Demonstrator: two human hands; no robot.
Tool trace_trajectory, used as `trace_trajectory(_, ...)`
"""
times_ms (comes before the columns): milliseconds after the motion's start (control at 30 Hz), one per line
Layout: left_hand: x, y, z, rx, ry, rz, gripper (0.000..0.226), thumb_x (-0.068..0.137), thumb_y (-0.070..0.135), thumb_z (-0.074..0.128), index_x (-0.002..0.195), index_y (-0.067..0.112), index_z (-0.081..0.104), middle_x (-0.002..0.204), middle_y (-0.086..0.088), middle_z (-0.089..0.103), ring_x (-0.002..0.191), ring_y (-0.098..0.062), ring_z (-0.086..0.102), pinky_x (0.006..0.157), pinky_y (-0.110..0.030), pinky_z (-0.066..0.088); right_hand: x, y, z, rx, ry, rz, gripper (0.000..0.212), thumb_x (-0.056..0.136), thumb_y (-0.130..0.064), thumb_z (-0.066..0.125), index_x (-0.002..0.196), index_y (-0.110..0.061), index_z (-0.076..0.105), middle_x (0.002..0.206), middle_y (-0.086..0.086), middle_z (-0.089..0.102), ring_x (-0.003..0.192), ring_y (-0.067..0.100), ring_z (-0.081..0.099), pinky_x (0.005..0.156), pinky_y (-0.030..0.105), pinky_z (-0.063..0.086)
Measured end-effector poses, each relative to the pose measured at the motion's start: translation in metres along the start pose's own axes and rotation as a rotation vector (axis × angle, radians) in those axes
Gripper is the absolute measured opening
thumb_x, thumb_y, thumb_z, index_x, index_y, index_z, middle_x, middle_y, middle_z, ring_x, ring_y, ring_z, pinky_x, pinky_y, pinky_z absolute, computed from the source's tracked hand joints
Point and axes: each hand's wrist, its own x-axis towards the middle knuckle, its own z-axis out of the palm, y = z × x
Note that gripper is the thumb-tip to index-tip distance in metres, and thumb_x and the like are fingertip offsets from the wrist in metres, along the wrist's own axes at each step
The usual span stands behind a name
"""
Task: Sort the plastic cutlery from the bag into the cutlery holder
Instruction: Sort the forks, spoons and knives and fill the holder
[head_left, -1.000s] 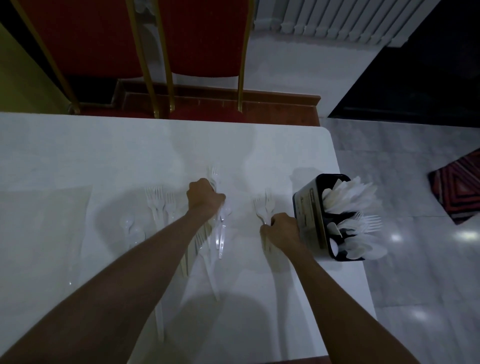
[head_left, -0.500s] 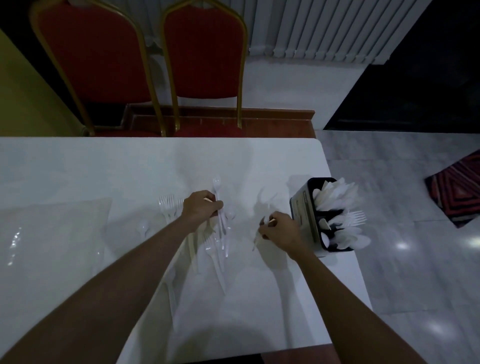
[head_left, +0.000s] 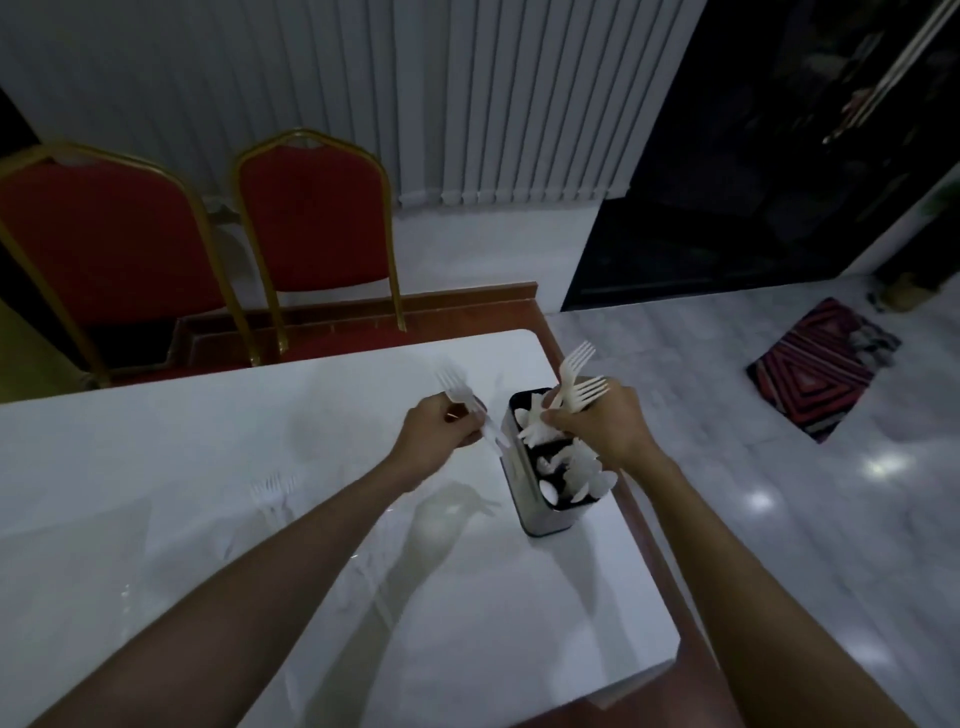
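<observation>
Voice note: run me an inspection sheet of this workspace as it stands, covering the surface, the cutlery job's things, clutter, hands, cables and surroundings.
Surface: glossy white table, dimly lit.
Job's things: black rectangular cutlery holder near the table's right edge, holding white plastic cutlery; loose white plastic forks lying on the table; clear plastic bag faintly visible at left.
Clutter: nothing seen.
Hands: left hand grips a blurred white fork beside the holder; right hand grips two white forks over the holder.
Cables: nothing seen.
Surroundings: two red chairs with gold frames, white vertical blinds, striped red rug on the pale floor.
</observation>
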Motion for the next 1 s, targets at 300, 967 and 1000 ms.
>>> trace_trajectory(300, 0.002, 0.003, 0.071, 0.326, 0.040, 0.126, 0.016, 0.090, 0.022, 0.059, 0.093, 0.007, 0.065, 0.084, -0.007, 0.069, 0.081, -0.022, 0.064, 0.071, -0.027, 0.046, 0.000, 0.051, -0.013, -0.145, -0.042, -0.006, 0.022, 0.073, -0.028, 0.082, 0.066, -0.017, 0.064, 0.055, -0.010, 0.057, 0.047, -0.003, 0.055, 0.045, 0.009, 0.038)
trace_trajectory(967, 0.009, -0.022, 0.097, 0.725, -0.014, 0.246, 0.018, 0.088, 0.025, 0.064, 0.083, 0.008, 0.060, 0.079, -0.009, 0.066, 0.072, -0.024, 0.060, 0.061, -0.026, 0.035, 0.010, 0.075, 0.009, -0.163, 0.047, -0.205, 0.032, 0.075, -0.021, 0.080, 0.068, 0.003, 0.061, 0.061, 0.009, 0.063, 0.052, 0.020, 0.055, 0.051, 0.036, 0.046)
trace_trajectory(1000, 0.010, -0.024, 0.097, 0.717, -0.011, 0.248, 0.020, 0.087, 0.025, 0.065, 0.082, 0.007, 0.060, 0.076, -0.008, 0.064, 0.069, -0.022, 0.058, 0.060, -0.026, 0.035, 0.009, 0.075, 0.009, -0.105, 0.093, -0.234, 0.027, 0.073, -0.017, 0.082, 0.067, 0.002, 0.062, 0.061, 0.004, 0.063, 0.053, 0.014, 0.054, 0.050, 0.030, 0.045)
